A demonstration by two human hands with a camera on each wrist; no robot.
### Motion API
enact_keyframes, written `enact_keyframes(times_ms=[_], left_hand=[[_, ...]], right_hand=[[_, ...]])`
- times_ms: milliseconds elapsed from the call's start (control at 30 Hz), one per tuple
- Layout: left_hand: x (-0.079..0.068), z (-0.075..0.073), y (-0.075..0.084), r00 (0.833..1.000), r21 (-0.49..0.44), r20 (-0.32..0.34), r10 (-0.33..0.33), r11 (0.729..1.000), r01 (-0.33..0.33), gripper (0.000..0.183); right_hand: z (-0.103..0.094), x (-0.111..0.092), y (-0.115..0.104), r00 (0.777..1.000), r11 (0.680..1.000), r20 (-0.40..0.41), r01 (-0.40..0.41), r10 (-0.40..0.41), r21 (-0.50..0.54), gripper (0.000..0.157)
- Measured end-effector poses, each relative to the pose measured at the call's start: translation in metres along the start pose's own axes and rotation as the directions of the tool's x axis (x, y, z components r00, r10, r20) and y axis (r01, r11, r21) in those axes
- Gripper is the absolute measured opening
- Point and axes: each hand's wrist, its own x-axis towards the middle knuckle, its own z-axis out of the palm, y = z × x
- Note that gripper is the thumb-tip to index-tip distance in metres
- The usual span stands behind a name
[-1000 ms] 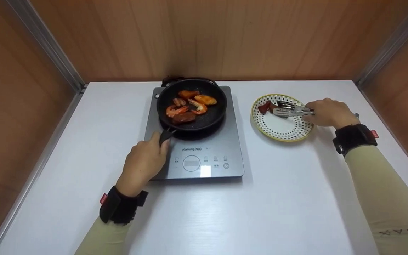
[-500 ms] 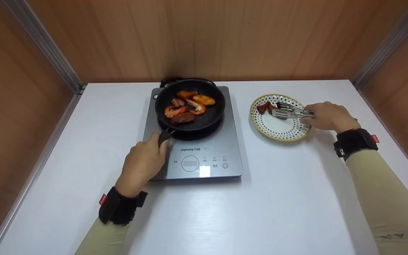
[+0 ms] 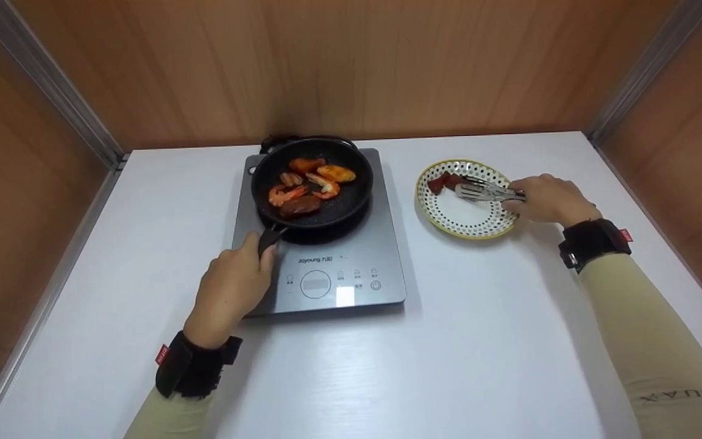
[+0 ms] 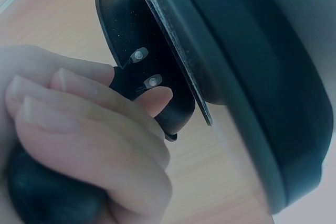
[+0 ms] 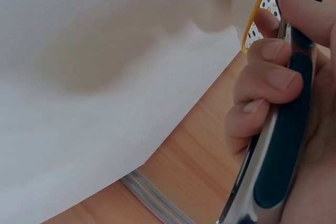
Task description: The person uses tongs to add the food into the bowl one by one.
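My left hand (image 3: 232, 286) grips the handle of a black frying pan (image 3: 348, 204). In the left wrist view, its fingers wrap around the black handle (image 4: 47, 192). Shrimp (image 3: 287, 195), a dark brown meat slab (image 3: 299, 207), a yellowish piece (image 3: 336, 174) and other browned food lie in the pan. My right hand (image 3: 549, 198) holds metal tongs (image 3: 490, 193) over a dotted, yellow-rimmed plate (image 3: 460, 214). The tongs' tips are at a brown piece beside dark red meat (image 3: 436, 185); whether they pinch it cannot be told. Fingers curl around the tongs' dark grips (image 5: 283, 135) in the right wrist view.
The pan stands on a grey induction cooker (image 3: 351, 289) with a touch panel at its front. A white tabletop (image 3: 448, 341) carries the cooker and the plate. Wood-pattern panels (image 3: 339, 67) enclose the back and both sides.
The head view has shifted, so everything sits further left in it. The tongs' tips have drawn closer together on the plate. The left hand keeps its grip on the pan handle.
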Motion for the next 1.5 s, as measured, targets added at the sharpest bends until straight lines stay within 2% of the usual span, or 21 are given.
enact_keyframes(times_ms=[300,600,1067,1333,1500], left_hand=[[-0.002,-0.003,-0.001,1.0,0.004,0.007,0.003,1.0,-0.003,0.03],[0.0,-0.001,0.001,1.0,0.008,0.004,0.012,1.0,-0.012,0.031],[0.0,0.0,0.001,1.0,0.017,-0.007,0.011,1.0,-0.011,0.03],[-0.002,0.0,0.001,1.0,0.006,0.006,0.002,1.0,-0.002,0.031],[-0.001,0.0,0.001,1.0,0.008,-0.003,0.001,1.0,-0.001,0.029]], right_hand=[[0.0,-0.001,-0.001,0.999,0.999,-0.042,0.005,-0.007,-0.049,0.045],[0.004,-0.008,0.002,0.991,0.995,-0.131,0.012,-0.024,-0.096,0.035],[0.001,-0.019,0.0,0.984,0.995,-0.178,0.009,-0.027,-0.097,0.043],[-0.001,-0.023,-0.015,0.975,0.996,-0.218,0.018,-0.037,-0.091,0.042],[-0.009,-0.025,-0.033,0.957,0.993,-0.278,0.053,-0.08,-0.101,0.034]])
